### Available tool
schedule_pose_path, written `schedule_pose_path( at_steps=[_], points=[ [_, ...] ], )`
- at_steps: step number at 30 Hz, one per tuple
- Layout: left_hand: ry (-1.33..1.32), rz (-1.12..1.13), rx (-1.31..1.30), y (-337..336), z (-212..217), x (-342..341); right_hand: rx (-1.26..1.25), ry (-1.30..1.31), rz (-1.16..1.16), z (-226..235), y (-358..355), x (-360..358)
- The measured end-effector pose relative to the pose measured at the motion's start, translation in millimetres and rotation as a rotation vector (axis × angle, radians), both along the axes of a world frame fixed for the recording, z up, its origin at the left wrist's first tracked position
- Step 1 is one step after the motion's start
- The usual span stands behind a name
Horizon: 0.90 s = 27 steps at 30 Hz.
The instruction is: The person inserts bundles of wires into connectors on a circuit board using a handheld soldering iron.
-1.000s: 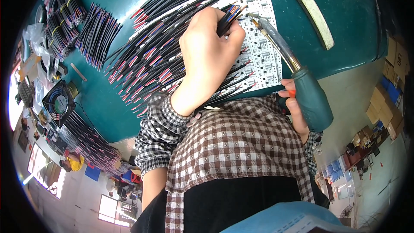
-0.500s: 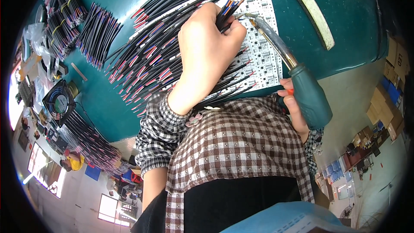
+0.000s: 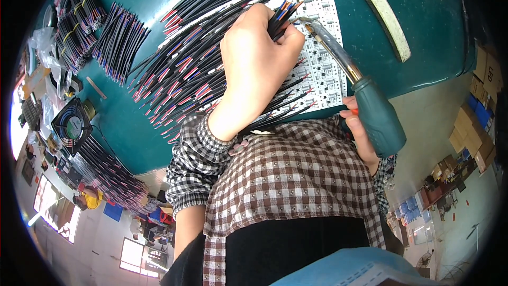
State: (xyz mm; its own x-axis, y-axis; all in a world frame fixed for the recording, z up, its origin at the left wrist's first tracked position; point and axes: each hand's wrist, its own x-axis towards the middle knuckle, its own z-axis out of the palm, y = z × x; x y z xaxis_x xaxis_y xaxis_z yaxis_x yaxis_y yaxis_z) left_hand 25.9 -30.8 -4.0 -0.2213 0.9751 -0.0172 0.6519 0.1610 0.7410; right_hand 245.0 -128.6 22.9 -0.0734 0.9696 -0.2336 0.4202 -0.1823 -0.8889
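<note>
My left hand [image 3: 259, 58] is closed around a small bundle of black cables [image 3: 279, 20], their blue, red and copper ends poking out past the fingers. Under it lie white circuit boards [image 3: 325, 37] bearing small components, with many black cables [image 3: 185, 69] fanned out to the left across them. In my right hand [image 3: 361, 130] is a soldering iron [image 3: 378, 116] with a dark green handle. Its bent tip reaches the board right beside my left thumb and the cable ends; whether it touches a wire there cannot be made out.
A curved pale strip [image 3: 378, 13] lies on the green table [image 3: 423, 58] at the right. Tied cable bundles [image 3: 79, 26] and a loose cable pile [image 3: 120, 42] sit at the left, near a small fan [image 3: 73, 126]. Cardboard boxes [image 3: 471, 132] stand beyond the table's right side.
My left hand has shifted very slightly to the right with the cables in its grip. The soldering iron's handle has moved a touch up and left, its tip staying near the thumb.
</note>
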Motion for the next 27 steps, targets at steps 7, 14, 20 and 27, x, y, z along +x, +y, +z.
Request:
schedule_pose_path(
  at_steps=[7, 14, 20, 27],
  points=[
    [0.012, -0.001, -0.020, 0, 1, 0, 0.081, -0.246, 0.164, 9, 6, 1],
    [0.013, -0.004, -0.012, 1, 2, 1, 0.101, -0.328, 0.173, 13, 7, -1],
    [0.005, -0.008, -0.031, 1, 2, 0, 0.101, -0.238, 0.232, 10, 7, 9],
    [-0.056, -0.051, -0.102, 1, 10, -3, -0.060, 0.133, -0.010, 10, -1, 6]
  ],
)
